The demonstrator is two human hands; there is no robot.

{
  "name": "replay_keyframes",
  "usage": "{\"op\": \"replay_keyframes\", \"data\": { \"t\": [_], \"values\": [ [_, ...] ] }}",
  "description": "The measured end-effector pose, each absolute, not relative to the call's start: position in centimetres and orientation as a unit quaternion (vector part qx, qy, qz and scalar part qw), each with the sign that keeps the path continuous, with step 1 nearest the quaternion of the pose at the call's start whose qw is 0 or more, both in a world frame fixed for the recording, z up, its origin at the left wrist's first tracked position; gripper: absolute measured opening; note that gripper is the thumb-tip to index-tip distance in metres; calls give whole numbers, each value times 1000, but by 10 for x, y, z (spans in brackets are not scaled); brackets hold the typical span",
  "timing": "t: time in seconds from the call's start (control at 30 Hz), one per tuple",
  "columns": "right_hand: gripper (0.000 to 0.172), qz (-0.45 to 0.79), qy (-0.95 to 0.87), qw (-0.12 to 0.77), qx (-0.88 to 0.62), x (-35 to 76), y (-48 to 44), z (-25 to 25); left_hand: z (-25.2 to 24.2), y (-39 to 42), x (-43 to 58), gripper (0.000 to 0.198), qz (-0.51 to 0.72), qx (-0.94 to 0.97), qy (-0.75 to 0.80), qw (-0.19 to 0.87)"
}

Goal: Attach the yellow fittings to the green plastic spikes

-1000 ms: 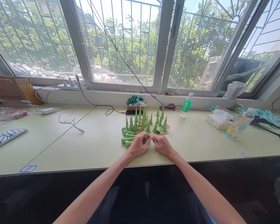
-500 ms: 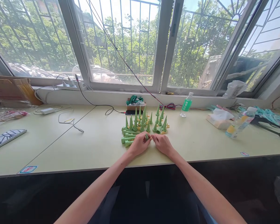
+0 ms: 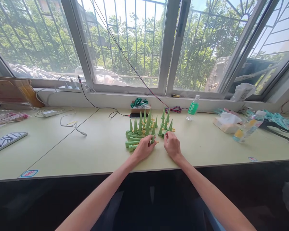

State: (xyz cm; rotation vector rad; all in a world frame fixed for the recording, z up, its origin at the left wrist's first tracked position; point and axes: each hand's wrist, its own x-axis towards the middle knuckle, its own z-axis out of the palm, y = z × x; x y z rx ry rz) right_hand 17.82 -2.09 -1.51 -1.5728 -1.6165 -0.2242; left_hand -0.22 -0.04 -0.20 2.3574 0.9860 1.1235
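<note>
Here, left hand grips a green cone; right hand curls palm-down.

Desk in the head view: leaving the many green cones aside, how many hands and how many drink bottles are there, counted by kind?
Hands: 2 (left hand gripping a green cone; right hand)
Bottles: 2 (green-label bottle; yellow-marked bottle)
Total: 4

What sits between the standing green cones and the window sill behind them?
In the head view, a flat black device lies right behind the green cones, then a small box topped with a green bundle, before the window sill.
</note>
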Motion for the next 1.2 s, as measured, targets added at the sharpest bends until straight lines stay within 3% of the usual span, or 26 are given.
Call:
{"op": "replay_keyframes", "data": {
  "t": [0.33,0.67,1.2],
  "values": [
    [20,-36,-720,463,-515,174,-26,-10,-1,-2,-2,35,373,834,349,210],
    [14,0,-784,457,-420,172,-29,-8,-1,-3,-2,33,371,840,318,236],
    [4,3,-786,463,-410,171,-26,-10,3,-7,-2,32,370,854,284,232]
  ]
}}
